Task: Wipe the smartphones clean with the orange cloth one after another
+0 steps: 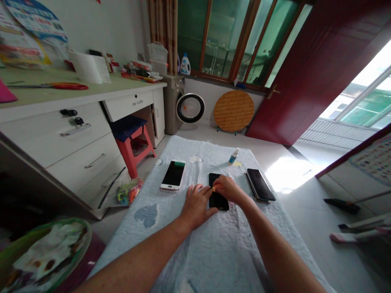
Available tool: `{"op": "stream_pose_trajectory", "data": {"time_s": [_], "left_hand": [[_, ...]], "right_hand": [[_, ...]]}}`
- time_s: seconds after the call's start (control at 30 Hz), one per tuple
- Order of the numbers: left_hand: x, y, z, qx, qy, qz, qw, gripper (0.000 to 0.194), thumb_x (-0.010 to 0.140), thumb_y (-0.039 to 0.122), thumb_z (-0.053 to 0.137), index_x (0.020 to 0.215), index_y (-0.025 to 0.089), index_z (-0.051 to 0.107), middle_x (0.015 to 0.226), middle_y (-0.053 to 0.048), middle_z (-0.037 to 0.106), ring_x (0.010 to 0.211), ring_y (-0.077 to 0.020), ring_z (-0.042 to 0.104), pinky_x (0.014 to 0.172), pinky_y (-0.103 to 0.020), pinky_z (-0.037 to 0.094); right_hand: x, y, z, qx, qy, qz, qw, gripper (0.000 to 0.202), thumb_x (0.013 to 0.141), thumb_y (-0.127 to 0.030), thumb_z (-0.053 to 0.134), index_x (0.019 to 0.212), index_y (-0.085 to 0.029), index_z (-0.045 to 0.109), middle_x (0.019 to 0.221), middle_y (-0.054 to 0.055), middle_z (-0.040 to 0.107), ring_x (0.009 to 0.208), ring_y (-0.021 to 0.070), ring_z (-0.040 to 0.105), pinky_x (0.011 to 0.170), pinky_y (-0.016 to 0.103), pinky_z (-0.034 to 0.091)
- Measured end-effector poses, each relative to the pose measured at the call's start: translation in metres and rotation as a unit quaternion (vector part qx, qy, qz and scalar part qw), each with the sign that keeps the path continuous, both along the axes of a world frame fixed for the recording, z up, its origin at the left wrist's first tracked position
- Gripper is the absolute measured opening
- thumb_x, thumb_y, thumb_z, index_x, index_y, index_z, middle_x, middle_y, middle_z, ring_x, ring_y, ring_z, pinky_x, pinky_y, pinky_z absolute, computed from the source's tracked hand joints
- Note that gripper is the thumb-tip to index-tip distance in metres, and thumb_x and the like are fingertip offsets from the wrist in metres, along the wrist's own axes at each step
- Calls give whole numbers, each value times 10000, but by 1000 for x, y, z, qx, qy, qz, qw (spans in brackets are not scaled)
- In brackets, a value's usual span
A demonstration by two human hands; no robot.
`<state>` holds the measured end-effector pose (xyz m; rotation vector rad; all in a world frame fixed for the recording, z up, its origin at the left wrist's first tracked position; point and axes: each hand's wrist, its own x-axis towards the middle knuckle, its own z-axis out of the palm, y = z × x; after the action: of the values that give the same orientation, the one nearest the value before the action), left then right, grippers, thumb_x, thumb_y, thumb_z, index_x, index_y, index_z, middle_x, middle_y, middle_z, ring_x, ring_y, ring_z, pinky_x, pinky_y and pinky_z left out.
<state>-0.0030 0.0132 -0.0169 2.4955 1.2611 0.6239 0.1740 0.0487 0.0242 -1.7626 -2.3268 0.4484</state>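
A black smartphone (218, 200) lies flat on the light blue cloth (195, 252) in front of me. My left hand (198, 204) rests beside it, fingers stretched out and spread, with fingertips and thumb at its left edge. Closed fingers of my right hand (227, 188) press a small orange piece (216, 186) against the screen; its exact kind is partly hidden. To the left lies a white smartphone (173, 176) with a dark screen. On the right, another black phone (261, 184) sits on top of at least one more device. A small spray bottle (233, 156) stands beyond my right hand.
A white desk (76, 134) with drawers runs along the left, a red stool (134, 148) under it. At lower left is a bin (87, 240) holding crumpled tissues. A washing machine (174, 103) with its door open and a round wooden board (233, 110) stand behind.
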Motion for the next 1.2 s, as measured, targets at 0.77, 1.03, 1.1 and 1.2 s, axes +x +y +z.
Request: {"op": "stream_pose_trajectory", "data": {"time_s": [0.77, 1.03, 1.1, 1.2], "left_hand": [[-2, 2, 0, -19, -24, -14, 999, 576, 743, 469, 697, 1243, 229, 544, 1353, -77, 547, 1240, -289, 451, 1087, -507, 242], [-1, 3, -3, -16, -25, -18, 999, 586, 749, 484, 691, 1248, 213, 550, 1364, -83, 541, 1241, -296, 448, 1089, -525, 230], [-2, 2, -2, -16, -23, -19, 999, 573, 754, 473, 687, 1247, 217, 547, 1362, -77, 542, 1239, -294, 447, 1082, -521, 241], [-2, 2, 1, -18, -14, -23, 999, 574, 753, 458, 689, 1255, 222, 539, 1348, -69, 551, 1229, -293, 449, 1076, -513, 249]], "right_hand": [[6, -23, -2, -16, -4, -29, 999, 181, 807, -220, 565, 872, -176, 727, 859, 53, 627, 781, 142, 575, 712, 217, 395], [3, -45, 6, -59, 11, 4, 998, 172, 768, -192, 577, 849, -177, 728, 855, 46, 631, 748, 132, 575, 676, 204, 392], [3, -32, 1, -39, 3, -12, 999, 175, 776, -203, 572, 847, -174, 729, 849, 49, 638, 743, 133, 573, 675, 207, 391], [4, -3, -7, 10, -5, -48, 999, 188, 784, -204, 566, 873, -166, 727, 864, 56, 654, 811, 145, 578, 721, 205, 392]]}}
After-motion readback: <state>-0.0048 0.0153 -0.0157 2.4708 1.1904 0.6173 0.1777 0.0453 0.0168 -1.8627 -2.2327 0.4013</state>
